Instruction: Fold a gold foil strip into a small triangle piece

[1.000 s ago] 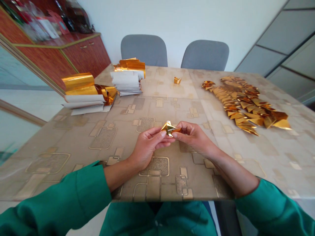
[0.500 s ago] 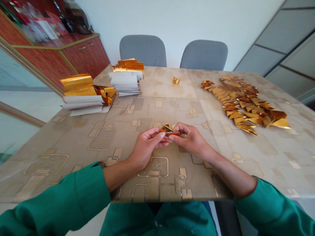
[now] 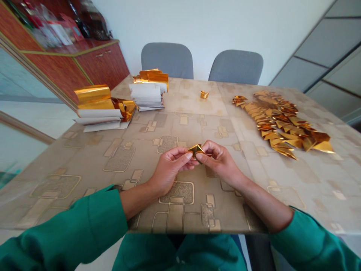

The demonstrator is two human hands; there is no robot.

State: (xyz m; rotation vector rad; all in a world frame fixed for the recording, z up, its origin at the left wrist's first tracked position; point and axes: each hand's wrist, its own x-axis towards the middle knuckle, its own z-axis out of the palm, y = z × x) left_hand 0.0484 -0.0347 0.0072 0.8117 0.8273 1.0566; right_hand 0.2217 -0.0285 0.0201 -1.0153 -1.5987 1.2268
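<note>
Where the left hand [image 3: 170, 169] and right hand [image 3: 221, 162] meet, both pinch a folded gold-foil triangle [image 3: 196, 149] (gleaming).

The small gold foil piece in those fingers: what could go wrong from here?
The small gold foil piece is pinched only between the fingertips of the left hand and right hand, so it might slip and drop. Its thin-looking folds could crease wrongly or tear. The loose heap of folded gold pieces lies unsecured, so a careless reach might scatter it.
</note>
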